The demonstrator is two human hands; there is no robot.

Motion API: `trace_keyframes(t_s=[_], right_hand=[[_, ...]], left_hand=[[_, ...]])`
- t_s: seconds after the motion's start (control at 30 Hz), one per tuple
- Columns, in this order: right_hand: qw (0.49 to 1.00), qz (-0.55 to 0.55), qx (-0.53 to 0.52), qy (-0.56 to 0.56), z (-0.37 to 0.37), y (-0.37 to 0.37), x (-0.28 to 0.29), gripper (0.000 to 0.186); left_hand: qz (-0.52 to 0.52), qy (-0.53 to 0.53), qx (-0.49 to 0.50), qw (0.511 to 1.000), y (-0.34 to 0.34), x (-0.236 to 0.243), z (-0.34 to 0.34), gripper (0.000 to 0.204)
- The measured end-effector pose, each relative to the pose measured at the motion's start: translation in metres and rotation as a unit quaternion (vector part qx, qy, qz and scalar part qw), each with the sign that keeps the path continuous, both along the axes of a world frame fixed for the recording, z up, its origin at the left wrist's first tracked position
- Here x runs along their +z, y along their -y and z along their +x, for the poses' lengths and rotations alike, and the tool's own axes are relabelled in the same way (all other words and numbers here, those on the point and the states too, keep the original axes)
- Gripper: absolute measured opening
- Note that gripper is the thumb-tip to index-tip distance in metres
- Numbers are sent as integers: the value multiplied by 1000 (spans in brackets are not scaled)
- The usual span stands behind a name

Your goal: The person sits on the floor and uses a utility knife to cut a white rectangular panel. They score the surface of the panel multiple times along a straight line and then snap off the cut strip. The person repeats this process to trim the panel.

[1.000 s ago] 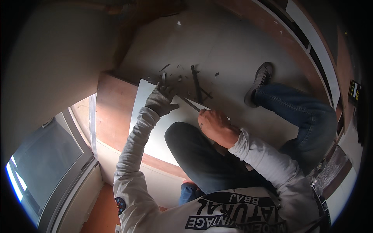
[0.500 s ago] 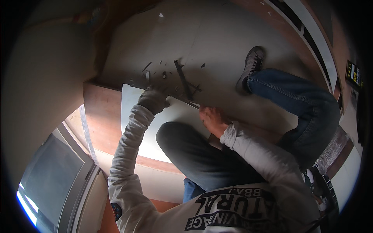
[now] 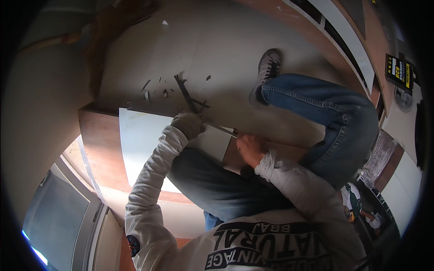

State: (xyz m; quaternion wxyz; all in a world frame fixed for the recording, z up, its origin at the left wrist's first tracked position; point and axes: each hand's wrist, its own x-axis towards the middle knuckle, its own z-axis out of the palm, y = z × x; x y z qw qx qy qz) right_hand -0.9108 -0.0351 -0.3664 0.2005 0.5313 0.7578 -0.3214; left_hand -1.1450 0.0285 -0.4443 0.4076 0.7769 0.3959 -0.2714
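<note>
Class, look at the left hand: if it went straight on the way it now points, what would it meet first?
Probably the dark strip just beyond the gloved left hand, though depth is unclear.

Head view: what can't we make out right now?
All in the head view:
- Right hand: finger placement on the thin strip, hidden behind its knuckles.
- Left hand: fingertips, blurred and dark.
- White panel: lower right part, covered by a leg.
- Scraps: material, too small.

The panel [image 3: 147, 147] is white, the glove [image 3: 188, 125] grey, the jeans [image 3: 312, 100] blue, the white shirt [image 3: 266, 246] black-printed.
</note>
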Motion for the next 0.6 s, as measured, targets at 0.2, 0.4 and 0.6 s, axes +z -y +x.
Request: trace_keyframes(t_s=[0.2,0.4,0.6], right_hand=[[998,-36,11,50,35,16,-29,14],[997,-53,-21,60,61,18,-84,18],[977,-4,-201,-71,24,-52,-61,25]], left_hand=[[-79,-7,-12,997,-15,12,34,37],[-61,6,108,992,23,-16,20,49],[88,-87,205,971,32,1,-8,37]])
